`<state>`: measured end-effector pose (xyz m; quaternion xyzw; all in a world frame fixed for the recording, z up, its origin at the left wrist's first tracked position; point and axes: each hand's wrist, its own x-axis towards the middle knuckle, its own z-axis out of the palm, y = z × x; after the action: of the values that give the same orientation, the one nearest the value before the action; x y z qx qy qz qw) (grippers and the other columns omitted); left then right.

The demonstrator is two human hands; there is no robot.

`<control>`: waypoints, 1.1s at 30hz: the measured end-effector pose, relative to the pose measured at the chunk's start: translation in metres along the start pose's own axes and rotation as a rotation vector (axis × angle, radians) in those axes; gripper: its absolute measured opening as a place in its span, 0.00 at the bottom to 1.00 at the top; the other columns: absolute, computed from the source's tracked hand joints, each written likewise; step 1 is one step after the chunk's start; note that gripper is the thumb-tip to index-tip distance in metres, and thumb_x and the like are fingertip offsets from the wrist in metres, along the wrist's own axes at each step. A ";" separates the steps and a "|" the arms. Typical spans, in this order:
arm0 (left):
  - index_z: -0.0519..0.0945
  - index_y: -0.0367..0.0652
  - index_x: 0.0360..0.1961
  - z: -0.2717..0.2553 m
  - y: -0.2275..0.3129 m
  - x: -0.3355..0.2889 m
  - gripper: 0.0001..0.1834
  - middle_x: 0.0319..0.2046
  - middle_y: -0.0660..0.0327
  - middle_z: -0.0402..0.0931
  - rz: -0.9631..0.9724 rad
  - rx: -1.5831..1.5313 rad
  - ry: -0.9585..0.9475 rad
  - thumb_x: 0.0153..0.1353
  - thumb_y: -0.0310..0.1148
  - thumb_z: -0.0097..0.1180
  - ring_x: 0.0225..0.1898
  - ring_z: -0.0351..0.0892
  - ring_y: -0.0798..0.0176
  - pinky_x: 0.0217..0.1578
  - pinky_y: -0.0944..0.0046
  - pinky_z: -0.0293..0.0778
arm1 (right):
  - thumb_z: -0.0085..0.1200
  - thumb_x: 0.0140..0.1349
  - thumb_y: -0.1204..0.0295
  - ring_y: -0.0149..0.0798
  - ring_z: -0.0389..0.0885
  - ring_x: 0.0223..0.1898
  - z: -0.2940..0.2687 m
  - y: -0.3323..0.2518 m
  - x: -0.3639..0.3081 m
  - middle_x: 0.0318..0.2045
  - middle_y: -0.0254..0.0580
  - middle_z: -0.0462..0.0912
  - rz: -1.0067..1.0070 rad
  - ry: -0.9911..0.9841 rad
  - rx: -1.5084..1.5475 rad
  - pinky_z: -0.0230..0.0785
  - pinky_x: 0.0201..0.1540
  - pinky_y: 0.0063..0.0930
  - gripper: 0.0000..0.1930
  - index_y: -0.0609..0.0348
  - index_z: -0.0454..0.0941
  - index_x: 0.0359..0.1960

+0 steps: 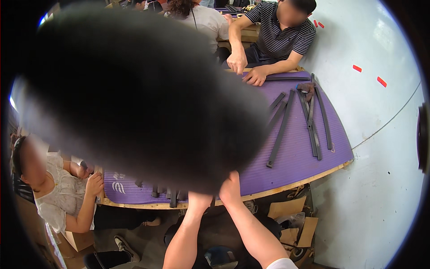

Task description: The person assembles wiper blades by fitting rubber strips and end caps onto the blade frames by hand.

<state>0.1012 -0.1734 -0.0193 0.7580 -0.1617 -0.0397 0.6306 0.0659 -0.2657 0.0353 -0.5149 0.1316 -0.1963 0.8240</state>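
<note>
A large, dark, blurred shape close to the camera covers the left and middle of the picture. Both my forearms come up from the lower edge to the near side of a purple-covered table. Of my left hand only the wrist part shows below the blur; its fingers are hidden. My right hand is beside it, with its back and part of the thumb side in sight. Whatever either hand holds cannot be seen. Several black strip ends poke out at the table edge, left of my hands.
Long black strips lie on the table's right side, with a brown glove on some. Across the table, a person in a striped shirt works over a strip. Another person sits at left. Cardboard boxes stand below; a pale wall is at right.
</note>
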 end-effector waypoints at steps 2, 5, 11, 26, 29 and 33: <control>0.81 0.32 0.31 -0.001 0.009 0.004 0.14 0.26 0.66 0.77 0.074 0.199 -0.058 0.71 0.31 0.50 0.29 0.71 0.75 0.30 0.72 0.66 | 0.49 0.74 0.67 0.35 0.82 0.48 -0.001 -0.005 0.000 0.44 0.48 0.85 -0.027 0.051 0.076 0.71 0.56 0.29 0.14 0.69 0.79 0.46; 0.80 0.32 0.28 0.002 0.009 0.005 0.20 0.26 0.62 0.78 0.161 -0.053 0.130 0.73 0.34 0.44 0.30 0.73 0.71 0.34 0.66 0.69 | 0.48 0.74 0.68 0.35 0.82 0.44 0.003 -0.017 -0.004 0.40 0.47 0.86 -0.137 0.101 0.144 0.71 0.52 0.28 0.13 0.68 0.78 0.45; 0.76 0.35 0.20 0.004 0.007 0.019 0.25 0.21 0.61 0.75 -0.104 -0.432 0.291 0.74 0.39 0.45 0.25 0.67 0.70 0.31 0.66 0.62 | 0.45 0.76 0.67 0.26 0.72 0.24 -0.006 -0.031 -0.005 0.24 0.33 0.76 -0.139 0.008 0.209 0.65 0.31 0.20 0.12 0.64 0.76 0.47; 0.74 0.40 0.17 0.053 0.055 0.051 0.24 0.13 0.67 0.68 -0.227 -0.174 0.106 0.70 0.41 0.56 0.15 0.64 0.74 0.17 0.67 0.58 | 0.46 0.76 0.65 0.20 0.63 0.21 -0.023 -0.043 0.000 0.21 0.28 0.72 -0.173 0.014 0.243 0.56 0.25 0.16 0.13 0.63 0.77 0.44; 0.79 0.35 0.28 0.067 0.055 0.100 0.14 0.22 0.59 0.77 0.138 0.378 0.006 0.63 0.37 0.61 0.23 0.76 0.63 0.25 0.60 0.71 | 0.47 0.75 0.64 0.20 0.63 0.21 -0.028 -0.058 -0.002 0.21 0.29 0.72 -0.170 0.019 0.330 0.56 0.25 0.15 0.13 0.63 0.77 0.43; 0.80 0.35 0.42 0.073 0.043 0.169 0.11 0.37 0.51 0.81 0.438 0.698 -0.066 0.58 0.28 0.58 0.38 0.82 0.48 0.40 0.53 0.77 | 0.44 0.76 0.64 0.24 0.63 0.19 -0.035 -0.079 0.000 0.20 0.31 0.71 -0.218 0.091 0.514 0.63 0.28 0.23 0.13 0.63 0.75 0.42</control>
<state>0.2331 -0.2990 0.0318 0.8723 -0.3431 0.1286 0.3239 0.0366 -0.3248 0.0913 -0.2910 0.0583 -0.3335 0.8948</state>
